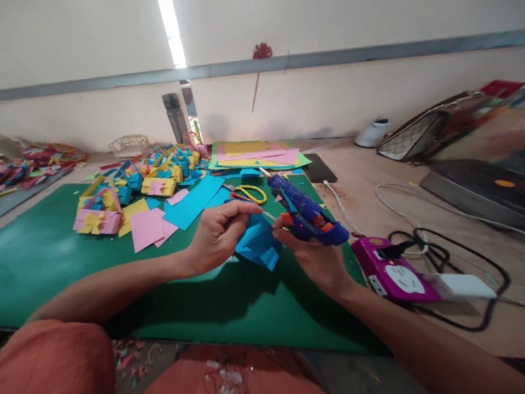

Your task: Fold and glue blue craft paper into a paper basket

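Note:
In the head view my left hand [219,235] is closed on a folded piece of blue paper [260,243], its index finger stretched along the top edge. My right hand [315,260] pinches a slim metal tool [269,215] whose tip points at the paper; its exact kind is too small to tell. Just beyond the right hand lies a dark blue glue gun [297,205] with an orange trigger and a small red light, nozzle toward the back left. Behind the paper lie scissors [252,192] with yellow and red handles.
Finished little paper baskets [98,216] crowd the green mat's [41,235] left back. Pink cards [146,230], a blue strip [192,202] and stacked coloured sheets [254,156] lie nearby. On the right are a phone [320,168], a magenta power strip [385,268] and cables.

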Available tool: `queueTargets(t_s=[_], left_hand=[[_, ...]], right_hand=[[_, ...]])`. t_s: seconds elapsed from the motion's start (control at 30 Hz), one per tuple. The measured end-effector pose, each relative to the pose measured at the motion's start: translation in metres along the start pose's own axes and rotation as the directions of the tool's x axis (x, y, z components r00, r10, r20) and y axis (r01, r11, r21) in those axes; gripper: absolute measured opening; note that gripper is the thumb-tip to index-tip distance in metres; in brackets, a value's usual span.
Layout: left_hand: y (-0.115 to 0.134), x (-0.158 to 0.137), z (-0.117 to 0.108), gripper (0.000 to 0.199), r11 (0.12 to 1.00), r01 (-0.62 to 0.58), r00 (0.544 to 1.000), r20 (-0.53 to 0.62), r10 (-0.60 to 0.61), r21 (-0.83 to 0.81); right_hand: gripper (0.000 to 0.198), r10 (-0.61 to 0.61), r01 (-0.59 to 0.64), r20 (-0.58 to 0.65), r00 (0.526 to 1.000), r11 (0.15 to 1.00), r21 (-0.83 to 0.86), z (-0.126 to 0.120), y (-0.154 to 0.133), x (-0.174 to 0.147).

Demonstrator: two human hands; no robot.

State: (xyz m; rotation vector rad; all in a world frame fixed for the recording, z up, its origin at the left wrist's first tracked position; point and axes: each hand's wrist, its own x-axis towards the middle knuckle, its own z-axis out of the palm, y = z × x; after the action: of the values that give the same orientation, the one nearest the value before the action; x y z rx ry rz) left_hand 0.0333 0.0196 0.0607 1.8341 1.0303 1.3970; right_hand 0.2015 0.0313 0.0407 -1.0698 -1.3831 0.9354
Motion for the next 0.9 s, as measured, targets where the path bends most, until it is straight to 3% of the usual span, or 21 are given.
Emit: queueTargets(t_s=[0.17, 0.3, 0.5, 0.77, 0.9], left_hand=[[-0.001, 0.001, 0.000, 0.019, 0.999, 0.022, 1.000, -0.007, -0.023, -0.034], [-0.007, 0.002, -0.001, 0.019, 0.994, -0.064, 0.998, 0.010, 0.064, 0.083], [-0.010, 0.003, -0.002, 0.021, 0.981, -0.157, 0.987, 0.054, 0.152, 0.117], [-0.012, 0.002, -0.001, 0.020, 0.995, -0.092, 0.995, 0.047, 0.090, 0.042], [-0.011, 0.003, -0.001, 0.020, 0.993, -0.093, 0.995, -0.023, 0.095, 0.076]], right_hand=[[0.016, -0.007, 0.007, -0.027, 1.000, 1.000, 0.005, 0.001, -0.003, 0.000], [0.014, 0.007, -0.006, -0.042, 0.999, 1.000, 0.016, 0.001, -0.006, 0.000], [0.013, 0.057, -0.055, -0.036, 0.998, 0.997, 0.047, 0.001, -0.009, 0.001], [0.013, 0.083, -0.081, -0.021, 0.996, 0.993, 0.083, 0.001, -0.005, -0.001], [0.012, 0.095, -0.092, -0.032, 0.995, 0.992, 0.091, 0.002, -0.005, -0.002]])
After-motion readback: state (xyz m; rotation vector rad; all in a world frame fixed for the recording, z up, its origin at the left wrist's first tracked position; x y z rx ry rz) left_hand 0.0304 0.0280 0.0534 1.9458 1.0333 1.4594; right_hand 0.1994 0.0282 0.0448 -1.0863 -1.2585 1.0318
